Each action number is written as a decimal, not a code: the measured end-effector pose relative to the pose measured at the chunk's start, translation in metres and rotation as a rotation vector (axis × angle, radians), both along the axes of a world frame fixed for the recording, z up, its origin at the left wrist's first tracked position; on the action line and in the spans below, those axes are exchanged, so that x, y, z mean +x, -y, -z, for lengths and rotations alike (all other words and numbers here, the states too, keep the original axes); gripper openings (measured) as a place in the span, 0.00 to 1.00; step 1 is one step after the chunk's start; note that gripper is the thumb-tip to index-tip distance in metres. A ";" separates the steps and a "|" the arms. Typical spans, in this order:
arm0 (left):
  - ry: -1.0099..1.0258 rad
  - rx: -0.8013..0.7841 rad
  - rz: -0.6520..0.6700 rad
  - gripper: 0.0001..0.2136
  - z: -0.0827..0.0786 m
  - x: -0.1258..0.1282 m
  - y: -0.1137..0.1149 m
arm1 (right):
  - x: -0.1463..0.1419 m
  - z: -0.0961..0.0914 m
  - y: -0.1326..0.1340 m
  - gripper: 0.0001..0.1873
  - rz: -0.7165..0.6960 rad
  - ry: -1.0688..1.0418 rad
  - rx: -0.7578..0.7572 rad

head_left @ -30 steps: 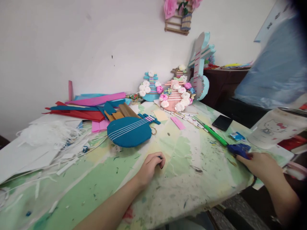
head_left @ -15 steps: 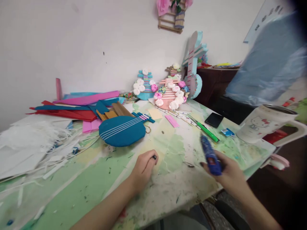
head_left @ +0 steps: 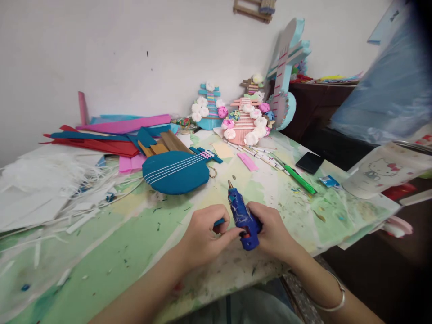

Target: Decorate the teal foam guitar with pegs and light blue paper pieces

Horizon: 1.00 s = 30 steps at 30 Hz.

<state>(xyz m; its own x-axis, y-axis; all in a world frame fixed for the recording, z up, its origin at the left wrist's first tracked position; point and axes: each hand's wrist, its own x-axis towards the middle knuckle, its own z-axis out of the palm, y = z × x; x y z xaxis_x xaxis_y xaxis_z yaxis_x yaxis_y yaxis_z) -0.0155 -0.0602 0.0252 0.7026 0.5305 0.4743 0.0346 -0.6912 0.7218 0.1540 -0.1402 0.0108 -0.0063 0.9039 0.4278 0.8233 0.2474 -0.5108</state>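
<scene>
My right hand (head_left: 274, 230) is wrapped round a blue glue gun (head_left: 241, 212), its metal nozzle angled away from me and up to the left. Beside it, my left hand (head_left: 204, 234) has curled fingers, with a small dark blue piece (head_left: 219, 222) showing between them; most of that piece is hidden. The left thumb reaches across to the rear of the gun, near a small red part. Beyond my left hand lies a dark blue paper lute (head_left: 175, 173) with white strings and a short neck. A small ring of chain (head_left: 212, 172) lies by its neck.
Coloured paper strips (head_left: 101, 144) and white shreds (head_left: 50, 175) lie on the left. Flower-trimmed lute models (head_left: 245, 128) stand at the wall. A green cutter (head_left: 300, 179), black phone (head_left: 309, 162) and white mug (head_left: 381, 171) sit to the right.
My right hand has brought the glue gun left, close to my left hand. The left thumb has stretched out to the gun's rear. The camera view has tilted down slightly.
</scene>
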 end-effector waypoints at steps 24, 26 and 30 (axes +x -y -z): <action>0.056 0.164 0.040 0.18 0.006 -0.001 -0.005 | -0.002 0.009 0.005 0.11 0.053 0.231 0.162; 0.057 0.147 0.044 0.18 0.005 -0.001 -0.004 | -0.002 0.009 0.005 0.11 0.060 0.229 0.166; 0.019 0.054 0.024 0.17 -0.001 -0.003 -0.004 | -0.001 0.009 0.005 0.12 0.063 0.190 0.149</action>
